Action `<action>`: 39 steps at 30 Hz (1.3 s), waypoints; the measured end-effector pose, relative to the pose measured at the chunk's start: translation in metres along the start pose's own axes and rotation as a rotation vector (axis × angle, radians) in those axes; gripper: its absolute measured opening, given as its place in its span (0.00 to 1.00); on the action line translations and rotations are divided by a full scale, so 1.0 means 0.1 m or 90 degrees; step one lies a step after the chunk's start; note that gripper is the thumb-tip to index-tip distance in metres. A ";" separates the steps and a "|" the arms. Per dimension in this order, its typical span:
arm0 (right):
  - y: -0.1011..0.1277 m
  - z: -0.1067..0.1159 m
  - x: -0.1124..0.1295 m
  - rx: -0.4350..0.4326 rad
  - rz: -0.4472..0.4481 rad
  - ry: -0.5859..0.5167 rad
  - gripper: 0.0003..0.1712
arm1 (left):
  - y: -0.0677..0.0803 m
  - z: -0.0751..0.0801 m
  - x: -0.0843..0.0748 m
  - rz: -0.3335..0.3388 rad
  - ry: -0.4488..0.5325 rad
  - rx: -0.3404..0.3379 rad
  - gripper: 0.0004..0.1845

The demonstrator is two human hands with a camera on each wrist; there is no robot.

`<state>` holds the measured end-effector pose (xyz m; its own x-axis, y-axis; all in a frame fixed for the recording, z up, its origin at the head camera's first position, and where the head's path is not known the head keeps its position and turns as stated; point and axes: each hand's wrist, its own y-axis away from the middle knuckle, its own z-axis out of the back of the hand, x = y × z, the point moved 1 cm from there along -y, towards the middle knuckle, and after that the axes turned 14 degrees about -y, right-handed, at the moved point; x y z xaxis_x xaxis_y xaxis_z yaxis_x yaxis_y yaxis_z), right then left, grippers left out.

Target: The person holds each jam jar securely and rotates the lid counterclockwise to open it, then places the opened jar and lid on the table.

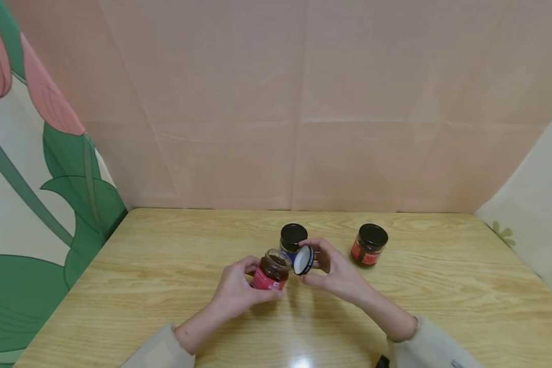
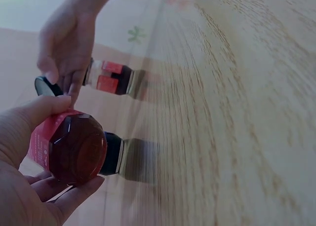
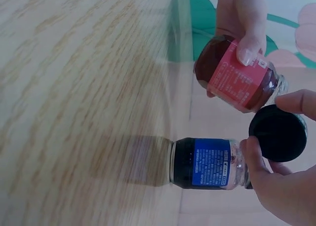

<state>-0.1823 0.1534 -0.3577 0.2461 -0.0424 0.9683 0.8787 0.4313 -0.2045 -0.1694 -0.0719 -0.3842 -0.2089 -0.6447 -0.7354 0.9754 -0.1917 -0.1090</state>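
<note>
While left fingers (image 1: 253,266) clasp the dark-filled open jar (image 1: 271,270), right fingers (image 1: 319,255) pinch its lid (image 1: 303,259).

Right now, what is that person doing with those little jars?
The person's left hand holds a red-labelled jar just above the wooden table. Its top is off: the right hand pinches the black lid beside it. Two more jars stand behind with lids on, a blue-labelled jar and another red-labelled one.
</note>
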 end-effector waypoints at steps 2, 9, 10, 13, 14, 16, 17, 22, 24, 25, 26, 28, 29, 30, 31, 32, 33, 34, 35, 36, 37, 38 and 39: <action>0.00 -0.01 -0.02 0.004 0.000 -0.008 0.37 | 0.00 0.01 0.02 0.009 0.002 -0.009 0.32; -0.02 -0.03 -0.07 0.022 0.006 -0.009 0.37 | 0.01 0.05 0.06 0.029 0.007 -0.032 0.31; -0.02 -0.04 -0.08 0.025 0.006 -0.006 0.37 | 0.00 0.06 0.07 0.032 0.011 -0.033 0.31; -0.02 -0.07 -0.10 0.033 0.003 0.008 0.37 | 0.00 0.07 0.08 0.038 0.019 -0.041 0.30; -0.03 -0.08 -0.10 0.036 0.003 0.012 0.36 | 0.00 0.07 0.09 0.040 0.022 -0.045 0.30; -0.03 -0.11 -0.12 0.041 0.005 0.020 0.36 | 0.00 0.08 0.10 0.048 0.028 -0.054 0.30; -0.04 -0.12 -0.13 0.043 0.007 0.022 0.36 | 0.00 0.09 0.11 0.053 0.028 -0.061 0.30; -0.06 -0.18 -0.17 0.051 0.016 0.019 0.35 | -0.03 0.14 0.15 0.090 0.046 -0.087 0.31; -0.07 -0.19 -0.19 0.055 0.011 0.013 0.35 | -0.04 0.17 0.16 0.104 0.052 -0.095 0.31; -0.08 -0.20 -0.20 0.057 0.007 0.012 0.36 | -0.05 0.18 0.17 0.111 0.057 -0.098 0.31; -0.08 -0.21 -0.21 0.059 0.003 0.014 0.36 | -0.05 0.19 0.17 0.117 0.059 -0.101 0.31; -0.08 -0.23 -0.23 0.062 -0.006 0.019 0.36 | -0.06 0.21 0.18 0.129 0.063 -0.107 0.32; -0.08 -0.24 -0.24 0.063 -0.012 0.025 0.36 | -0.06 0.22 0.19 0.132 0.065 -0.109 0.32; -0.08 -0.25 -0.25 0.064 -0.014 0.028 0.36 | -0.06 0.22 0.19 0.137 0.068 -0.111 0.32; -0.08 -0.26 -0.25 0.066 -0.015 0.032 0.36 | -0.06 0.23 0.20 0.139 0.068 -0.112 0.33; -0.08 -0.27 -0.26 0.068 -0.014 0.034 0.36 | -0.06 0.23 0.21 0.141 0.070 -0.114 0.33; -0.08 -0.28 -0.26 0.070 -0.013 0.034 0.36 | -0.06 0.23 0.21 0.141 0.072 -0.115 0.33; -0.09 -0.29 -0.26 0.072 -0.011 0.033 0.36 | -0.06 0.23 0.22 0.141 0.070 -0.117 0.34; -0.09 -0.30 -0.26 0.074 -0.010 0.036 0.35 | -0.07 0.23 0.23 0.140 0.068 -0.119 0.34; -0.10 -0.31 -0.26 0.076 -0.009 0.037 0.35 | -0.07 0.24 0.24 0.138 0.065 -0.122 0.34; -0.11 -0.32 -0.26 0.077 -0.009 0.043 0.35 | -0.07 0.24 0.24 0.137 0.063 -0.124 0.34; -0.12 -0.33 -0.25 0.077 -0.010 0.050 0.35 | -0.07 0.24 0.25 0.136 0.064 -0.126 0.33; -0.13 -0.34 -0.25 0.078 -0.012 0.058 0.36 | -0.07 0.24 0.26 0.136 0.062 -0.128 0.33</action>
<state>-0.1856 0.1182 -0.3839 0.2707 -0.1313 0.9537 0.8288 0.5357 -0.1616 -0.1837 -0.1049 -0.3864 0.0012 -0.5782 -0.8159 0.9929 0.0977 -0.0678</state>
